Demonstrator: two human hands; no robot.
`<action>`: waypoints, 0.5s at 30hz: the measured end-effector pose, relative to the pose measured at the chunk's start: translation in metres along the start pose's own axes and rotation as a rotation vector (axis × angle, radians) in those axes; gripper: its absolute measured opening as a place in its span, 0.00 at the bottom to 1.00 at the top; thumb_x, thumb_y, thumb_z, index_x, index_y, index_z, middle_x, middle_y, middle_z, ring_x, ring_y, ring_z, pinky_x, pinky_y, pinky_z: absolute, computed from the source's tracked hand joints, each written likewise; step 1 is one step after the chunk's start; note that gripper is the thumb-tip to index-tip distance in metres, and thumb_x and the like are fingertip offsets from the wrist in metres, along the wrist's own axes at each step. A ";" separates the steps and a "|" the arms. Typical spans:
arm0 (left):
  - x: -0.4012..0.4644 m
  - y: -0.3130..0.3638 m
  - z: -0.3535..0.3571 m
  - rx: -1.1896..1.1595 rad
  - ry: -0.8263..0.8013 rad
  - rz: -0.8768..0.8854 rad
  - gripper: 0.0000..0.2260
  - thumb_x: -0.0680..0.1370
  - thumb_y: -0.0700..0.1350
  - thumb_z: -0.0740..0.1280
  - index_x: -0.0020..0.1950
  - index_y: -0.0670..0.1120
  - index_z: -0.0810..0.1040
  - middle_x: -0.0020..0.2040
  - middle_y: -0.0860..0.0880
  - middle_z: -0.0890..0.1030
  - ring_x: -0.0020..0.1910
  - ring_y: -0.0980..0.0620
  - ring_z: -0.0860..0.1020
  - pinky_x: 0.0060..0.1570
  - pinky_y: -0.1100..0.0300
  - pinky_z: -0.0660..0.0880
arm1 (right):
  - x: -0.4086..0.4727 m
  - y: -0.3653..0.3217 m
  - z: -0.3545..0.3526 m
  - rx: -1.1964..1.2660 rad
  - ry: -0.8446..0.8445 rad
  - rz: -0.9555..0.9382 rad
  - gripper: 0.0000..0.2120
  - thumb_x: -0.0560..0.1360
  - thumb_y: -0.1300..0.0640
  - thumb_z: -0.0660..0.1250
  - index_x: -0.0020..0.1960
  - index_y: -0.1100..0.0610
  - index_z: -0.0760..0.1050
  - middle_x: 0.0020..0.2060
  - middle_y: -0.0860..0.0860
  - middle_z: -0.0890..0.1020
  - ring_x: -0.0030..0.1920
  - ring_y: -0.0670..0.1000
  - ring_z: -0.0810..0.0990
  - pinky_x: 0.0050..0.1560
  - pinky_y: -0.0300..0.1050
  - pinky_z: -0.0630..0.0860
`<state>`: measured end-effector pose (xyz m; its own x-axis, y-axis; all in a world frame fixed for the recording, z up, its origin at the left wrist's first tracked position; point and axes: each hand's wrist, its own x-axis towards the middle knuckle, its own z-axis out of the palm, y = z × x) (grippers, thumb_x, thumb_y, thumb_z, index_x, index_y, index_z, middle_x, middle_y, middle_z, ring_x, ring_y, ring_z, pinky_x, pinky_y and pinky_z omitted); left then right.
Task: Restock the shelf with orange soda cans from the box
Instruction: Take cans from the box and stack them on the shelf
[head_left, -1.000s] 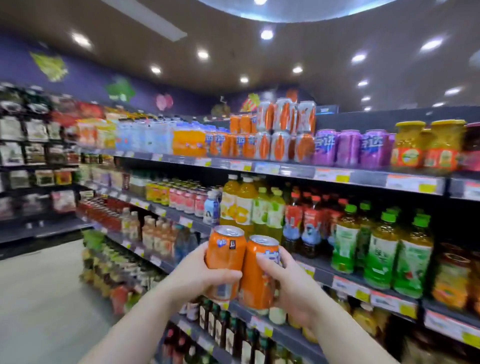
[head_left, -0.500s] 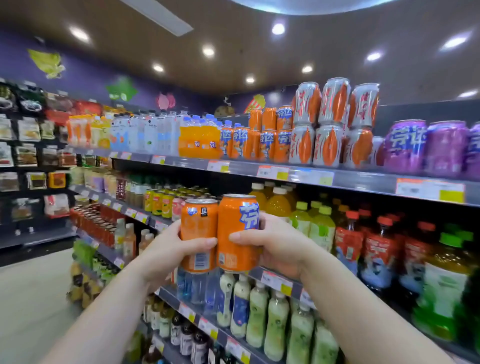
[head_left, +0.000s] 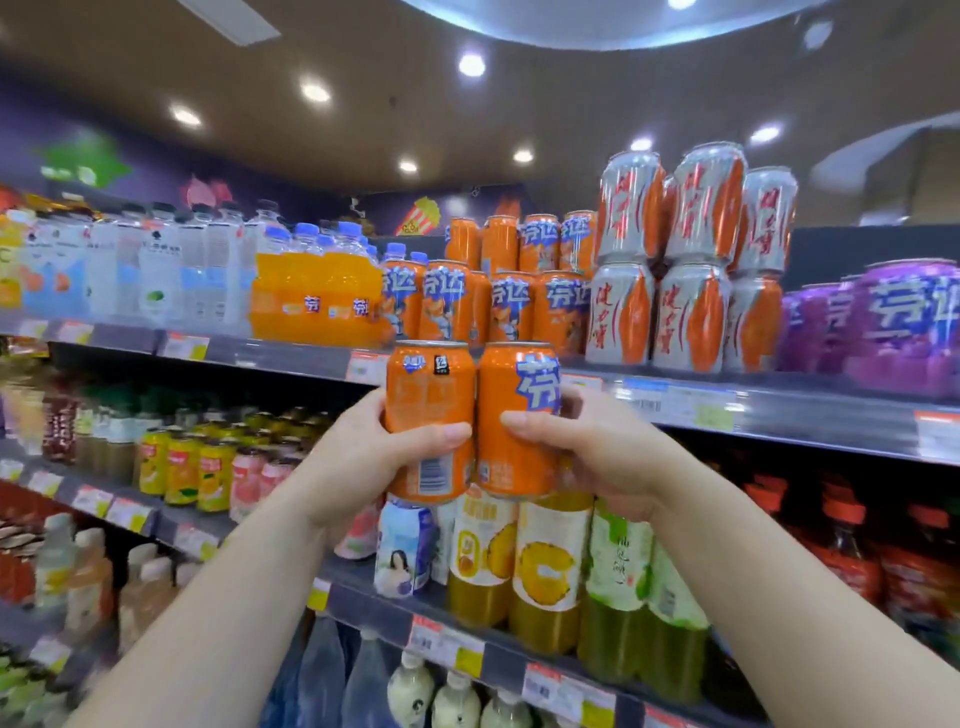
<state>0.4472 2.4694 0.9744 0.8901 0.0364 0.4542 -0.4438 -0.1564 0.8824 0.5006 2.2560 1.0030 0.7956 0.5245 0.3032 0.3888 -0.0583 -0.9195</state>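
Note:
My left hand (head_left: 363, 467) grips an upright orange soda can (head_left: 430, 395), its barcode side facing me. Beside it, touching, my right hand (head_left: 597, 457) grips a second orange soda can (head_left: 514, 431) with blue lettering. Both cans are raised in front of the top shelf's edge (head_left: 779, 410), just below the stacked orange soda cans (head_left: 498, 301) standing on that shelf. The box is not in view.
Silver-and-orange cans (head_left: 691, 260) stand stacked right of the orange ones, purple cans (head_left: 904, 327) farther right. Orange soda bottles (head_left: 317, 301) and clear bottles (head_left: 156, 270) stand to the left. Juice bottles (head_left: 550, 561) fill the shelf below my hands.
Both hands have lifted the two cans up and closer to the top shelf. The view has moved nearer to the stacked orange cans.

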 end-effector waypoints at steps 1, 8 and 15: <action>0.010 -0.004 -0.006 -0.008 -0.020 0.012 0.27 0.59 0.61 0.80 0.56 0.61 0.78 0.52 0.55 0.86 0.49 0.54 0.85 0.45 0.55 0.81 | 0.007 -0.007 0.000 -0.018 0.042 -0.024 0.30 0.59 0.48 0.82 0.59 0.51 0.79 0.52 0.50 0.86 0.52 0.53 0.85 0.50 0.57 0.82; 0.072 -0.019 -0.061 -0.068 -0.183 0.073 0.26 0.60 0.57 0.80 0.55 0.57 0.77 0.48 0.56 0.86 0.45 0.54 0.85 0.35 0.65 0.79 | 0.079 -0.063 0.007 -0.099 0.423 -0.132 0.16 0.68 0.53 0.78 0.53 0.54 0.79 0.45 0.50 0.88 0.44 0.49 0.87 0.37 0.45 0.82; 0.107 -0.029 -0.088 -0.133 -0.307 0.130 0.28 0.57 0.57 0.79 0.55 0.56 0.78 0.47 0.57 0.86 0.45 0.55 0.85 0.36 0.65 0.79 | 0.127 -0.070 0.019 -0.105 0.658 -0.035 0.29 0.65 0.46 0.80 0.61 0.53 0.76 0.51 0.52 0.86 0.48 0.53 0.86 0.45 0.58 0.84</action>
<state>0.5463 2.5645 1.0086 0.8057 -0.2770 0.5235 -0.5472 -0.0100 0.8369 0.5658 2.3423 1.1010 0.8863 -0.0984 0.4526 0.4364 -0.1502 -0.8871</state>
